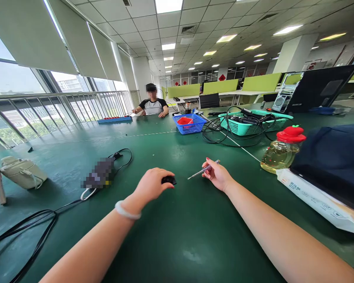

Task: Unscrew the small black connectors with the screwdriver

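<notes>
My left hand [155, 182] is closed around a small black block-like piece [168, 180], whose exact kind I cannot make out; most of it is hidden by my fingers. In my right hand [220, 176] is a slim screwdriver [205, 169] with a see-through handle, gripped between thumb and fingers. Its metal tip points left and slightly down, towards the black piece but apart from it. Both hands are over the green tabletop [183, 236], and a white band circles my left wrist.
A blue basket [191, 127] with a red tray and a teal basket [244, 127] of black cables stand ahead. Right are a red-lidded jar [283, 151], a wipes pack [318, 200] and a dark bag [336, 165]. Left lie a cable [47, 214] and a beige pouch [25, 173]. Another person [152, 104] sits opposite.
</notes>
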A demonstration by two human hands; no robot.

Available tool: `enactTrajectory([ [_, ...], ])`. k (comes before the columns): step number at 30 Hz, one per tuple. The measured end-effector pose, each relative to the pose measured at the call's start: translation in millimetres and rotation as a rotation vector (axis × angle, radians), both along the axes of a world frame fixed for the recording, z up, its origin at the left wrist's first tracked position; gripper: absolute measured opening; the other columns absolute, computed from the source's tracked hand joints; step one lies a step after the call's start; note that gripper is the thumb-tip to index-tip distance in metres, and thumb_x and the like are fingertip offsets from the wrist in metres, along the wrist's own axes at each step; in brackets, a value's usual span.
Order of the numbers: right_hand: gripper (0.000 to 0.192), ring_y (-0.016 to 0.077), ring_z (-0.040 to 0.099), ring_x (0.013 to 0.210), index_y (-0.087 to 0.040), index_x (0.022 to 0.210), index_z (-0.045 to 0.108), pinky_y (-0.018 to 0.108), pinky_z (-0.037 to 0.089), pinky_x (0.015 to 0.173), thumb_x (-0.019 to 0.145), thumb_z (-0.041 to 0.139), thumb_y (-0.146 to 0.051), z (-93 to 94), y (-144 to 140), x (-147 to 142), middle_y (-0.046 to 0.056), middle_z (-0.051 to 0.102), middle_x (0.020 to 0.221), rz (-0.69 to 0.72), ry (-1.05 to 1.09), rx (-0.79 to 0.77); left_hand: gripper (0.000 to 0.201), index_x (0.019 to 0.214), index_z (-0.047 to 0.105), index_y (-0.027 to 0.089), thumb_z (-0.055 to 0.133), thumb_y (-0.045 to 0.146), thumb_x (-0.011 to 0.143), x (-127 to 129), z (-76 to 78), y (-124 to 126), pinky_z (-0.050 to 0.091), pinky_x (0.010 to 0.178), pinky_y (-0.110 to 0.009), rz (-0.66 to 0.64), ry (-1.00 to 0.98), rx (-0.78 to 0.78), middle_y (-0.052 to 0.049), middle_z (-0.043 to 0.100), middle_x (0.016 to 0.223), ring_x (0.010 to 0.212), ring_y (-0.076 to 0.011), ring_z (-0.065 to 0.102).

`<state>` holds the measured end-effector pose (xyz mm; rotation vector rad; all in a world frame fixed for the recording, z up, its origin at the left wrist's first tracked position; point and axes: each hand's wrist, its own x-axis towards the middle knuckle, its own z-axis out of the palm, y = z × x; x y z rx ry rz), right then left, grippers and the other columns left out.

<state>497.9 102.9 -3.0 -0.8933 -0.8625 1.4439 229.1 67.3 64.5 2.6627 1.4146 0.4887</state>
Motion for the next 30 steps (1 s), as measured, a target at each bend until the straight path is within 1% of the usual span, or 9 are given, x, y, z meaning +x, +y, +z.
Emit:
enactTrajectory([
  [3, 0.041, 0.0093, 0.043, 0.048, -0.019, 0.069, 0.067, 0.031, 0.044, 0.059, 0.063, 0.081, -0.057, 11.6, -11, -5, -0.003, 0.052, 0.057, -0.026, -0.013, 0.069, 0.036, 0.111, 0.072, 0.028, 0.074, 0.035, 0.075, 33, -19.2, 29, 0.050, 0.092, -0.034, 0.012, -0.025, -0.106, -0.003, 0.075, 0.108, 0.102, -0.0255, 0.066],
  [5, 0.041, 0.0107, 0.047, 0.053, -0.021, 0.079, 0.069, 0.031, 0.044, 0.060, 0.067, 0.077, -0.059, 20.5, -19, -10, -0.001, 0.058, 0.069, -0.037, -0.083, 0.156, 0.042, 0.115, 0.070, 0.027, 0.076, 0.034, 0.074, 43, -31.2, 39, 0.050, 0.091, -0.035, 0.019, -0.068, -0.138, -0.004, 0.074, 0.109, 0.101, -0.0262, 0.067],
  [7, 0.042, 0.0138, 0.052, 0.059, -0.022, 0.084, 0.069, 0.031, 0.042, 0.062, 0.076, 0.067, -0.063, 28.2, -27, -18, 0.001, 0.059, 0.073, -0.024, -0.307, 0.296, 0.045, 0.117, 0.069, 0.025, 0.076, 0.032, 0.074, 46, -40.8, 44, 0.050, 0.093, -0.037, 0.010, -0.124, -0.154, -0.006, 0.073, 0.110, 0.102, -0.0266, 0.066],
  [11, 0.030, 0.0178, 0.056, 0.076, -0.023, 0.079, 0.065, 0.033, 0.039, 0.074, 0.088, 0.059, -0.051, 37.1, -45, -34, 0.003, 0.062, 0.081, -0.030, -0.927, 0.721, 0.045, 0.119, 0.067, 0.024, 0.074, 0.029, 0.075, 39, -53.7, 45, 0.049, 0.094, -0.037, -0.058, -0.216, -0.189, -0.006, 0.072, 0.111, 0.103, -0.0252, 0.064],
  [13, 0.029, 0.0159, 0.053, 0.071, -0.021, 0.073, 0.060, 0.034, 0.035, 0.075, 0.091, 0.057, -0.043, 38.5, -53, -41, 0.001, 0.060, 0.073, -0.063, -1.094, 0.901, 0.049, 0.123, 0.064, 0.023, 0.073, 0.027, 0.075, 35, -58.2, 44, 0.049, 0.095, -0.037, -0.056, -0.257, -0.214, -0.006, 0.070, 0.115, 0.105, -0.0245, 0.064],
  [16, 0.031, 0.0136, 0.046, 0.063, -0.020, 0.067, 0.055, 0.033, 0.031, 0.074, 0.093, 0.053, -0.036, 37.9, -61, -48, -0.001, 0.054, 0.064, -0.112, -1.220, 1.094, 0.049, 0.121, 0.065, 0.021, 0.074, 0.027, 0.073, 31, -61.9, 45, 0.047, 0.098, -0.038, -0.013, -0.290, -0.211, -0.007, 0.069, 0.118, 0.108, -0.0250, 0.062],
  [19, 0.031, 0.0133, 0.042, 0.061, -0.020, 0.065, 0.055, 0.033, 0.031, 0.073, 0.094, 0.049, -0.031, 33.2, -64, -54, -0.001, 0.051, 0.061, -0.121, -1.285, 1.176, 0.042, 0.115, 0.069, 0.021, 0.074, 0.029, 0.074, 29, -61.1, 47, 0.047, 0.098, -0.039, -0.001, -0.276, -0.184, -0.006, 0.071, 0.112, 0.107, -0.0254, 0.061],
  [24, 0.028, 0.0138, 0.042, 0.062, -0.020, 0.067, 0.057, 0.034, 0.033, 0.076, 0.093, 0.048, -0.024, 22.2, -61, -60, -0.001, 0.052, 0.062, -0.124, -1.351, 1.220, 0.035, 0.110, 0.072, 0.023, 0.072, 0.028, 0.075, 28, -56.3, 48, 0.047, 0.098, -0.038, -0.018, -0.237, -0.171, -0.004, 0.073, 0.107, 0.105, -0.0251, 0.061],
  [30, 0.028, 0.0151, 0.045, 0.065, -0.020, 0.068, 0.059, 0.037, 0.035, 0.081, 0.093, 0.046, -0.022, 24.3, -60, -58, 0.000, 0.054, 0.062, -0.114, -1.375, 1.270, 0.034, 0.109, 0.072, 0.024, 0.073, 0.026, 0.075, 28, -54.8, 46, 0.046, 0.099, -0.039, -0.004, -0.250, -0.170, -0.003, 0.074, 0.107, 0.105, -0.0247, 0.061],
])
